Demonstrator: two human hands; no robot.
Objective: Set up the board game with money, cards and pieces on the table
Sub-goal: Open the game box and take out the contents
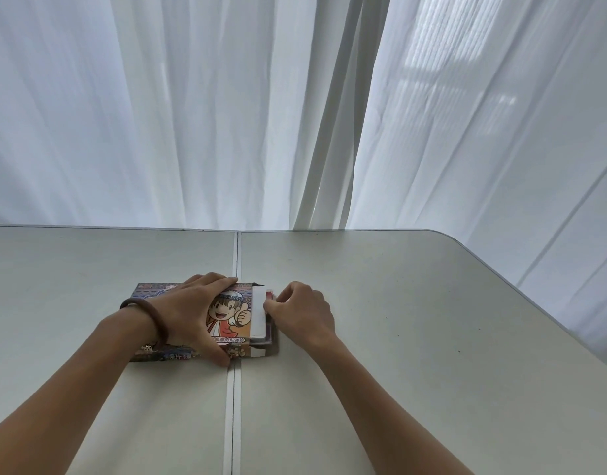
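**A:** Head view. Where's the game box?

**B:** Game box (231, 318) lies flat on the table (415, 310), centre of the near half. It straddles the table seam (232, 413), mostly on the left side. Cartoon lid faces up.

**A:** Left hand?

**B:** Left hand (192, 313) is spread across the lid. Fingers wrap the far edge and the thumb sits on the near edge by the seam, so it grips the box across its width. Brown bracelet (137, 303) on that wrist.

**A:** Right hand?

**B:** Right hand (303, 311) is at the box's right end. A card stack (259, 315) sticks out of that end, white face on top with purple and red edges under it. Fingers are curled and the thumb tip is on the white face, so it pinches the stack's outer edge. Fingertips are hidden behind the knuckles, so I can't tell how deep the hold goes.

**A:** Contents out yet?

**B:** Only partly. The stack overlaps the box end and the rest is inside, not visible.

**A:** Surroundings?

**B:** White curtain (164, 114) hangs behind the table's far edge. The table's rounded corner is at right.
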